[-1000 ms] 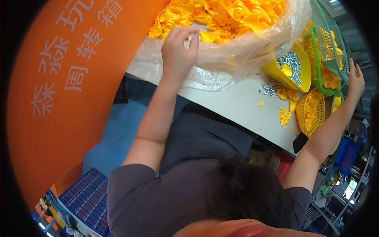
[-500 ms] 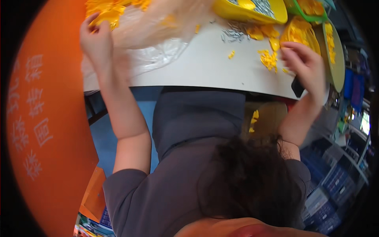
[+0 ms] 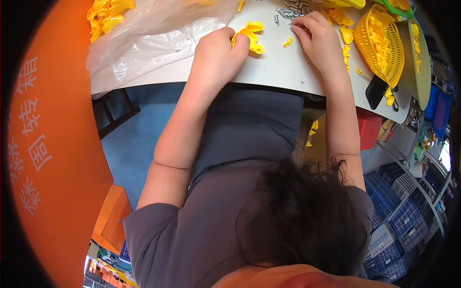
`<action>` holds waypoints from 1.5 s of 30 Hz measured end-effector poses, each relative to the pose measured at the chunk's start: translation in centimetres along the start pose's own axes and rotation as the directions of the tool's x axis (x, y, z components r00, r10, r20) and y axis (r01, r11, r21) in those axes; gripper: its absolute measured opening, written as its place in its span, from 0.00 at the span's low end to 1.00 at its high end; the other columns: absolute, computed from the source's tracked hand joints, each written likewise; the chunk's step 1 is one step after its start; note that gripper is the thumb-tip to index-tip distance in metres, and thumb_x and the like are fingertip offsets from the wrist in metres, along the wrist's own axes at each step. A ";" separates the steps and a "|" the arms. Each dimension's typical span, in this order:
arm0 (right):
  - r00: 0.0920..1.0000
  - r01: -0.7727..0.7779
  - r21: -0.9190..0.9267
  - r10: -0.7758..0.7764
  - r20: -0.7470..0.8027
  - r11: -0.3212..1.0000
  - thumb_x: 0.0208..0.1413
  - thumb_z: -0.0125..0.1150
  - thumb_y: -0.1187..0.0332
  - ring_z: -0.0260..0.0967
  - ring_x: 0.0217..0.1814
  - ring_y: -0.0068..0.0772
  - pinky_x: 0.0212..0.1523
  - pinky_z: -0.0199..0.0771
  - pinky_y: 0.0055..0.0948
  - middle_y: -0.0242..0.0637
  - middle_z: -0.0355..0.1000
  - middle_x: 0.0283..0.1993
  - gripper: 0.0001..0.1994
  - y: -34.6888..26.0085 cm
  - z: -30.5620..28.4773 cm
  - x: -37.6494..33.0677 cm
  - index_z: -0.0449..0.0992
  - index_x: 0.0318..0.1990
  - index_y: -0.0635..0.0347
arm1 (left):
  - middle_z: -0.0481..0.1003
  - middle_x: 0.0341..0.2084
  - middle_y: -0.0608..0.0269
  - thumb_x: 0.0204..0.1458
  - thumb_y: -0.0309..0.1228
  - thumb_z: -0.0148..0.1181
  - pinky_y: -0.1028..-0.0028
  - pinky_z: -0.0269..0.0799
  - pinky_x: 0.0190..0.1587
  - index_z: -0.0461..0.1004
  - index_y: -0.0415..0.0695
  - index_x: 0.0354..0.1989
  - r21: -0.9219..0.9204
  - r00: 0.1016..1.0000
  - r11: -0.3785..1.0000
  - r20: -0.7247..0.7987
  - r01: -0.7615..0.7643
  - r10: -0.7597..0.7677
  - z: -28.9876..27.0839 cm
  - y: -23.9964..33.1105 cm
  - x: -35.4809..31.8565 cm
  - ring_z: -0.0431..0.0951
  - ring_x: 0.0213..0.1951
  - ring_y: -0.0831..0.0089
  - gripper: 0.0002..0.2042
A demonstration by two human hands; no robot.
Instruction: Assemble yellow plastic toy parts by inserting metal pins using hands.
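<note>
The left hand [image 3: 216, 50] grips small yellow moulded plastic parts [image 3: 249, 38] at top centre; the right hand [image 3: 317, 36] pinches among loose silver metal screws [image 3: 288, 12]. Assembly looks early: a clear plastic bag [image 3: 144, 38], upper left, holds more yellow pieces.

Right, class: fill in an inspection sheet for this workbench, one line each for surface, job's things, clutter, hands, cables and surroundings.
Surface: pale grey table, bare in front of the person.
Job's things: yellow plastic pieces at the left hand; small metal screws by the right hand.
Clutter: clear plastic bag with more yellow parts, yellow basket, scattered yellow bits, a black object at the table edge.
Hands: left hand closed on the yellow pieces; right hand fingertips at the screws.
Cables: nothing seen.
Surroundings: large orange bin, blue crates, red box.
</note>
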State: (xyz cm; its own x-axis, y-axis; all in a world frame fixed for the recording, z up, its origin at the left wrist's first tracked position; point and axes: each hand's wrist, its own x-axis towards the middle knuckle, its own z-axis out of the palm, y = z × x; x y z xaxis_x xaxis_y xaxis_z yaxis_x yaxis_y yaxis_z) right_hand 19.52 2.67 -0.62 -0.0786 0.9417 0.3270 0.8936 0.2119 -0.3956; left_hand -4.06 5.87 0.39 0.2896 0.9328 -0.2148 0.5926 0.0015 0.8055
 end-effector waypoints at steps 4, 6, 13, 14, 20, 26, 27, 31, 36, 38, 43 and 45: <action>0.999 0.023 -0.057 -0.025 -0.044 0.998 0.58 0.63 0.73 0.75 0.37 0.41 0.40 0.75 0.31 0.41 0.74 0.37 0.09 -1.0 -0.1 -0.7 0.78 0.45 0.63 | 0.77 0.24 0.39 0.53 0.36 0.56 0.58 0.75 0.42 0.78 0.31 0.30 0.160 0.995 0.984 -0.058 -0.075 0.085 -0.7 -0.6 -0.3 0.80 0.32 0.48 0.16; 0.993 -0.072 0.163 0.085 -0.075 0.984 0.62 0.59 0.73 0.74 0.37 0.31 0.38 0.75 0.26 0.38 0.76 0.37 0.08 -1.4 -0.7 -1.6 0.75 0.47 0.65 | 0.77 0.22 0.41 0.53 0.37 0.57 0.58 0.76 0.40 0.78 0.32 0.28 0.200 0.992 0.975 -0.058 -0.095 0.109 -0.9 -0.3 -0.4 0.80 0.30 0.48 0.16; 0.810 -0.575 0.737 0.372 0.453 0.355 0.65 0.56 0.72 0.70 0.33 0.17 0.36 0.71 0.17 0.36 0.76 0.38 0.09 -5.3 -0.5 -4.4 0.76 0.47 0.69 | 0.75 0.14 0.47 0.53 0.46 0.63 0.59 0.75 0.26 0.78 0.37 0.18 0.424 0.983 0.890 0.008 -0.169 0.183 0.5 0.2 -2.6 0.78 0.20 0.49 0.22; 0.824 -0.543 0.771 0.389 0.413 0.332 0.65 0.57 0.72 0.70 0.31 0.17 0.36 0.73 0.17 0.36 0.76 0.37 0.10 -5.0 0.2 -4.9 0.76 0.49 0.69 | 0.76 0.19 0.47 0.52 0.47 0.65 0.60 0.76 0.29 0.78 0.36 0.22 0.437 0.993 0.892 0.030 -0.113 0.111 0.1 0.9 -2.8 0.79 0.24 0.50 0.22; 0.766 -0.551 0.807 0.514 0.387 0.214 0.66 0.58 0.70 0.73 0.33 0.19 0.39 0.79 0.20 0.37 0.76 0.38 0.11 -4.9 0.4 -4.7 0.77 0.50 0.70 | 0.75 0.39 0.49 0.48 0.28 0.70 0.68 0.77 0.39 0.75 0.35 0.44 0.406 0.821 0.847 -0.309 -0.344 0.481 0.0 1.3 -0.7 0.80 0.36 0.59 0.16; 0.815 -0.480 0.826 0.497 0.296 0.295 0.63 0.60 0.73 0.76 0.35 0.20 0.42 0.81 0.22 0.37 0.77 0.38 0.10 -5.7 0.6 -4.4 0.77 0.48 0.70 | 0.76 0.30 0.54 0.50 0.31 0.67 0.70 0.75 0.34 0.79 0.41 0.39 0.197 0.878 0.898 -0.207 -0.395 0.431 1.8 -1.4 0.7 0.78 0.28 0.63 0.10; 0.814 -0.482 0.825 0.498 0.298 0.295 0.63 0.60 0.73 0.76 0.35 0.20 0.42 0.81 0.22 0.37 0.77 0.38 0.10 -5.8 0.6 -4.4 0.77 0.48 0.70 | 0.77 0.30 0.55 0.50 0.29 0.66 0.71 0.75 0.34 0.80 0.41 0.38 0.194 0.874 0.898 -0.222 -0.395 0.433 2.0 -1.5 0.7 0.78 0.28 0.64 0.08; 0.819 -0.497 0.785 0.500 0.283 0.370 0.61 0.63 0.74 0.76 0.33 0.20 0.40 0.79 0.19 0.37 0.78 0.36 0.09 -6.0 1.2 -4.4 0.78 0.46 0.71 | 0.76 0.27 0.51 0.46 0.23 0.64 0.64 0.76 0.37 0.79 0.38 0.32 0.097 0.886 0.914 -0.224 -0.394 0.406 2.4 -0.8 0.0 0.78 0.31 0.55 0.05; 0.814 -0.509 0.758 0.514 0.270 0.408 0.61 0.63 0.74 0.76 0.32 0.19 0.37 0.77 0.16 0.36 0.78 0.34 0.08 -5.4 1.6 -4.1 0.79 0.44 0.70 | 0.76 0.25 0.51 0.46 0.23 0.63 0.64 0.76 0.37 0.79 0.37 0.31 0.065 0.893 0.919 -0.216 -0.389 0.394 2.5 -0.6 -0.1 0.79 0.30 0.55 0.04; 0.837 -0.506 0.709 0.479 0.266 0.491 0.61 0.64 0.74 0.75 0.32 0.19 0.37 0.77 0.16 0.35 0.78 0.34 0.08 -5.4 1.3 -4.0 0.79 0.43 0.70 | 0.77 0.25 0.51 0.46 0.23 0.63 0.64 0.76 0.37 0.79 0.37 0.31 0.066 0.900 0.921 -0.199 -0.383 0.389 2.4 -0.5 -0.1 0.79 0.30 0.55 0.05; 0.835 -0.520 0.655 0.488 0.255 0.548 0.60 0.64 0.74 0.75 0.32 0.18 0.37 0.76 0.16 0.34 0.78 0.33 0.07 -5.5 1.3 -4.0 0.79 0.42 0.70 | 0.77 0.26 0.49 0.47 0.24 0.63 0.63 0.76 0.37 0.80 0.37 0.32 0.080 0.889 0.906 -0.175 -0.416 0.423 2.4 -0.7 0.0 0.79 0.31 0.54 0.05; 0.831 -0.537 0.611 0.491 0.263 0.582 0.60 0.64 0.74 0.74 0.31 0.17 0.37 0.76 0.16 0.34 0.78 0.33 0.07 -5.5 1.2 -3.9 0.79 0.41 0.70 | 0.77 0.26 0.49 0.49 0.26 0.62 0.62 0.76 0.39 0.81 0.37 0.34 0.103 0.908 0.911 -0.092 -0.400 0.409 2.2 -0.5 0.1 0.79 0.32 0.54 0.07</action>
State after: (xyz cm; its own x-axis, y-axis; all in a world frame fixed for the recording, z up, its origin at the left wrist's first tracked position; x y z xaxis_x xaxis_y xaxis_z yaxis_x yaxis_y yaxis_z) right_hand 14.42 -1.85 -0.79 0.2573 0.9549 -0.1480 0.2921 -0.2229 -0.9301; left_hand -2.73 5.19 -1.25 0.4359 0.8807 0.1853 0.5014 -0.4086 0.7626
